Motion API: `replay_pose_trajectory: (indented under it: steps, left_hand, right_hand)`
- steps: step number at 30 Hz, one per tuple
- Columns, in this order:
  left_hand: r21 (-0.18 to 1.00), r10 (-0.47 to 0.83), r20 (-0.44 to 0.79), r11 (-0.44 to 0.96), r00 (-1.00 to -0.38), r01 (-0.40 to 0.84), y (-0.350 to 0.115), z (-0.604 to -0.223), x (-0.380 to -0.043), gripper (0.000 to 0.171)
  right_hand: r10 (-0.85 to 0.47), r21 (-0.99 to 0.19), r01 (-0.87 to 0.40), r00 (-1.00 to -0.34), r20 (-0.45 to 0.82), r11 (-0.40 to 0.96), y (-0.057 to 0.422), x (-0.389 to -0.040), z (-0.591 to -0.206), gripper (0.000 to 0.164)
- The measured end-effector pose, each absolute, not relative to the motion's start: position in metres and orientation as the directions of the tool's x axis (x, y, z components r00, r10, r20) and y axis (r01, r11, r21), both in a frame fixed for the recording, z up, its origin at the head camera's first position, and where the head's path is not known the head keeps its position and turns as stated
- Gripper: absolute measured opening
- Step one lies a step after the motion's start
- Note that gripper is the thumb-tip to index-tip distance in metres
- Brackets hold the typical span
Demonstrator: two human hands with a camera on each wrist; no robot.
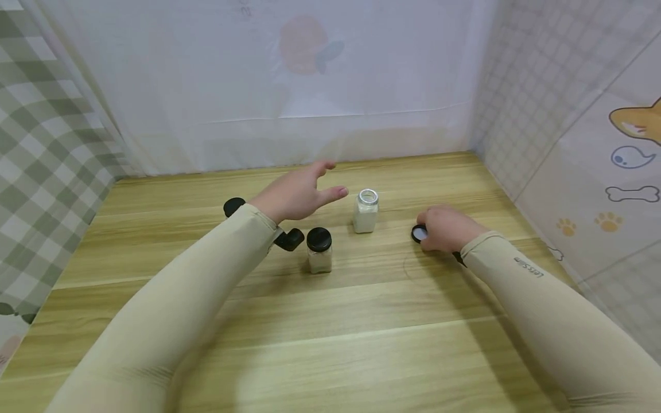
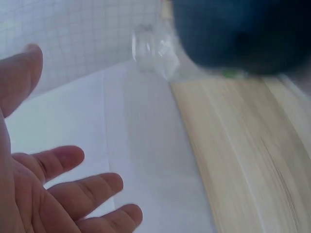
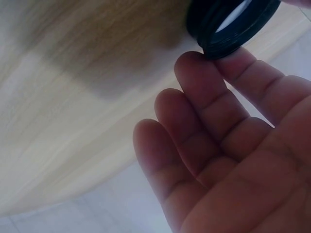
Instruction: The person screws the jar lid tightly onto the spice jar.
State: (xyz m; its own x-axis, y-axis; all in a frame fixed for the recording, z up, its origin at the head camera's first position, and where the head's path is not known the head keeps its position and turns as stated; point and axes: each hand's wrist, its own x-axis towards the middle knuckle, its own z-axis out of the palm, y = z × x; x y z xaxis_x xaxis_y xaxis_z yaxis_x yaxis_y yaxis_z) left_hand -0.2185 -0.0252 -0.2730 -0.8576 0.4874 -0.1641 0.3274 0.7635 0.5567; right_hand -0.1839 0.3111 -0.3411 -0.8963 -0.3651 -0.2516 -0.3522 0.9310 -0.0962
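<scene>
My right hand [image 1: 447, 228] pinches a black jar lid [image 1: 419, 233], its pale inner face showing. In the right wrist view the fingertips meet the rim of the lid [image 3: 233, 29], and most of the thumb is out of frame. An uncapped square glass jar [image 1: 365, 213] with a silvery rim stands upright between the hands. My left hand [image 1: 299, 192] is held just left of it, thumb and fingers spread and nothing between them. In the left wrist view the glass jar [image 2: 154, 52] appears blurred beyond the hand.
A black-capped glass jar [image 1: 319, 251] stands in front of the left hand. Another black lid [image 1: 234, 206] shows behind the left forearm, which hides what is under it. Hanging cloth [image 1: 258, 86] borders the wooden table [image 1: 351, 355] at the back and sides.
</scene>
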Motion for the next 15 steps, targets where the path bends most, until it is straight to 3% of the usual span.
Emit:
replay_pose_trajectory:
  steps: [6,15]
  left_hand:
    - [0.567,0.483,-0.168,0.760,-0.859,0.317,-0.006,-0.260,-0.216,0.084]
    - [0.621,0.490,-0.184,0.730,-0.852,0.286,0.009,-0.246,-0.215,0.080]
  right_hand:
    - [-0.365,-0.102,-0.350,-0.896,-0.255,0.931,0.311,-0.184,-0.341,0.025]
    - [-0.374,-0.101,-0.360,-0.895,-0.244,0.927,0.311,-0.183,-0.341,0.015]
